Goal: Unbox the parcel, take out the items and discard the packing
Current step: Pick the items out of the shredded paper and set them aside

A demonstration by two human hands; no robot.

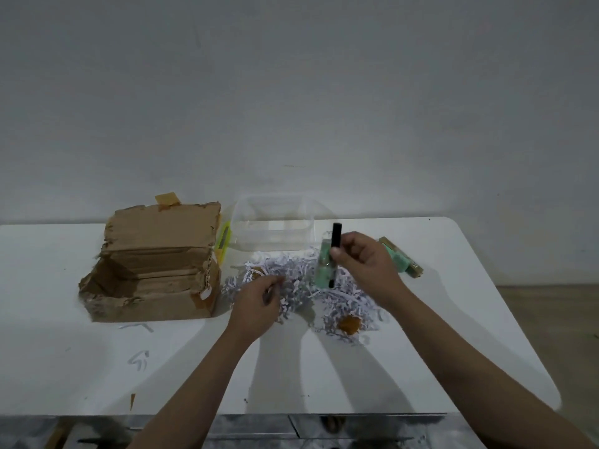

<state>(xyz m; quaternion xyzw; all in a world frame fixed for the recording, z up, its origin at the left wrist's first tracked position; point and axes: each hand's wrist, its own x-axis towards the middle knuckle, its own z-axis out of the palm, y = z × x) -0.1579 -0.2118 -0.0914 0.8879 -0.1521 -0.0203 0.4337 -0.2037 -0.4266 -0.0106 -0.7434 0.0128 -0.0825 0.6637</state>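
An opened, torn cardboard box (152,267) stands on the white table (81,367) at the left. A heap of white shredded paper (291,273) lies spread in the middle. My right hand (363,260) holds a green blister pack (322,264) with a black pen-like stick (334,251) upright above the shreds. My left hand (259,303) reaches into the shreds with curled fingers, seemingly pinching some strips. A green and tan packaged item (402,257) lies behind my right hand.
A clear plastic tub (275,225) stands at the back against the wall. A yellow-green item (223,241) lies between box and tub. Brown tape scraps (348,324) sit among the shreds. The table's right edge slopes away toward a wooden floor (551,319).
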